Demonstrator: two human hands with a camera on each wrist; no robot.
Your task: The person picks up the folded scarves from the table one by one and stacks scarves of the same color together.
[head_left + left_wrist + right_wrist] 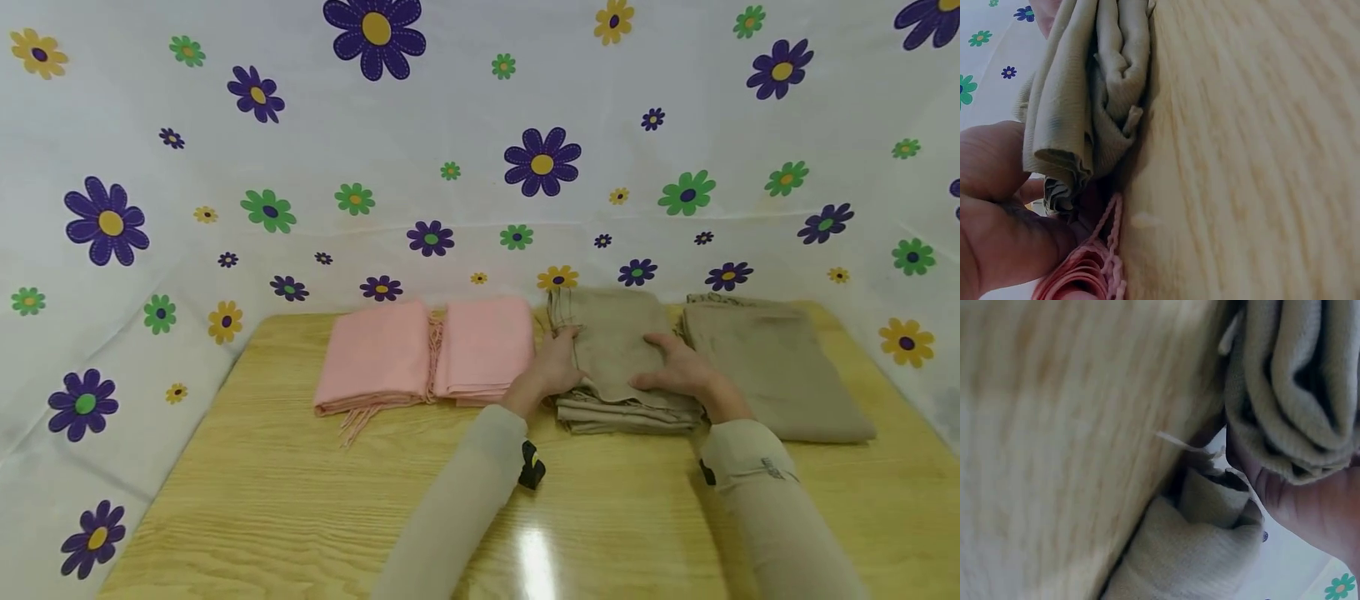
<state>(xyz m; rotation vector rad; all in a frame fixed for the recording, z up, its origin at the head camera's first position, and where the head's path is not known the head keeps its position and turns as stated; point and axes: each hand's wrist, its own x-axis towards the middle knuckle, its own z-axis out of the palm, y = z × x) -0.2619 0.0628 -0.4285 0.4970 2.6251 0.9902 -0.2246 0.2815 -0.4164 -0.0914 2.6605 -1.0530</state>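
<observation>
Folded khaki cloth (618,333) lies on the tabletop (315,500) between our left hand (550,367) and right hand (686,372), long axis pointing away from us; with both, equally near, we grip its opposite sides.

Colour log. Left pink scarf (378,350) and right pink scarf (486,346): plain light pink; twisted fringe (1114,240) likewise pink. Left khaki scarf (615,333): khaki-beige, unprinted, fine ribbed weave at close range. Right khaki scarf (772,371): matching khaki. Tabletop (300,508): yellow-tan, streaked wood grain. Backdrop cloth (450,108): white, scattered daisy print. Purple blooms carry yellow or green centres; green ones, purple or orange-yellow; yellow ones, purple. Large purple petals show pale dashed outlines. Left sleeve (457,500), right sleeve (787,517): pale beige. Left wrist strap (532,467): black, yellow accent.
</observation>
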